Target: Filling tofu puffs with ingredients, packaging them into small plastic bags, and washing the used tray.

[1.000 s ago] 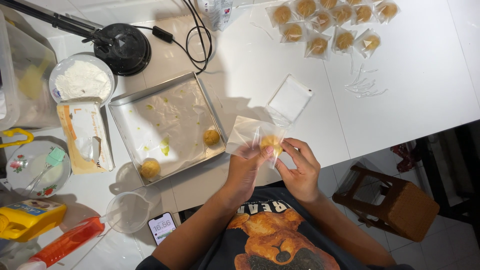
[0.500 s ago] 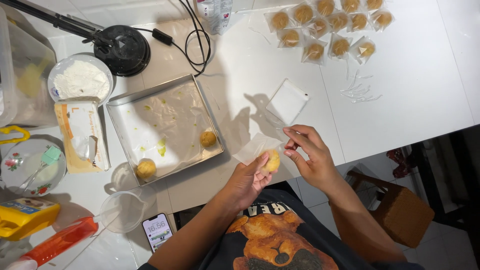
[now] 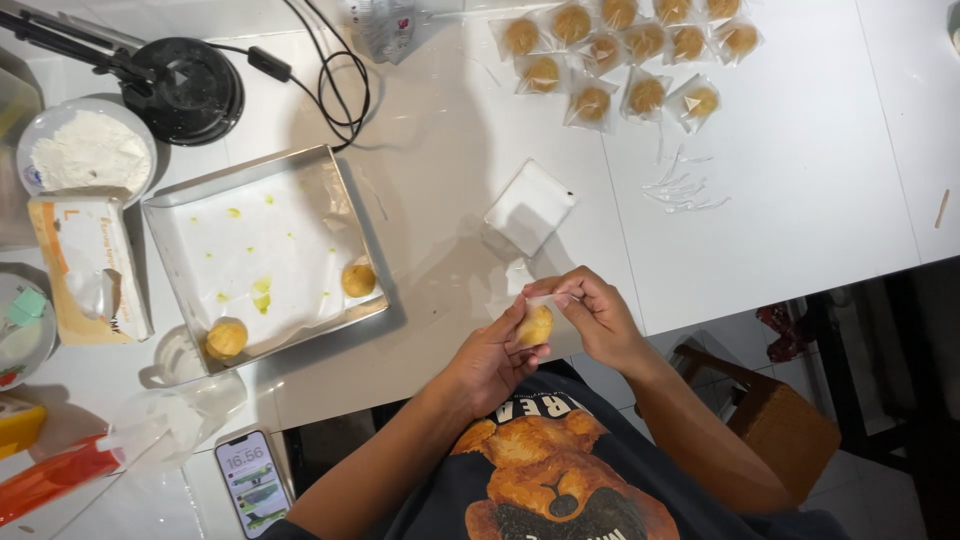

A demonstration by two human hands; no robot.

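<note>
Flour bowl [image 3: 88, 152]: a round white bowl of flour, far left of the grip, by the black lamp base [image 3: 190, 88].
Glove box [image 3: 90, 265]: a pale carton lying just below the bowl, touching the tray's left side.
Tray [image 3: 165, 205]: a metal tray lined with stained white paper, well to the left of the grip; two golden pastry balls [image 3: 358, 279] lie in it, one at the near left corner, one by the right wall.
Phone [image 3: 252, 482]: lit screen, lying at the surface's near edge, below and left of the grip.
Left hand [image 3: 490, 355]: its grip is clenched around a golden pastry [image 3: 535, 325], fingers cupping it from below, at the near edge of the surface [image 3: 800, 200].
Right hand [image 3: 598, 315]: just right of the pastry, its grip pinches the clear wrapper [image 3: 548, 298] at the pastry's top.
Empty bags [image 3: 528, 207]: a flat stack of clear bags, just above the grip.
Wrapped pastries [image 3: 625, 50]: rows of bagged golden pastries, far above and right of the grip.
Plastic strips [image 3: 685, 190]: thin clear strips scattered, above right.
</note>
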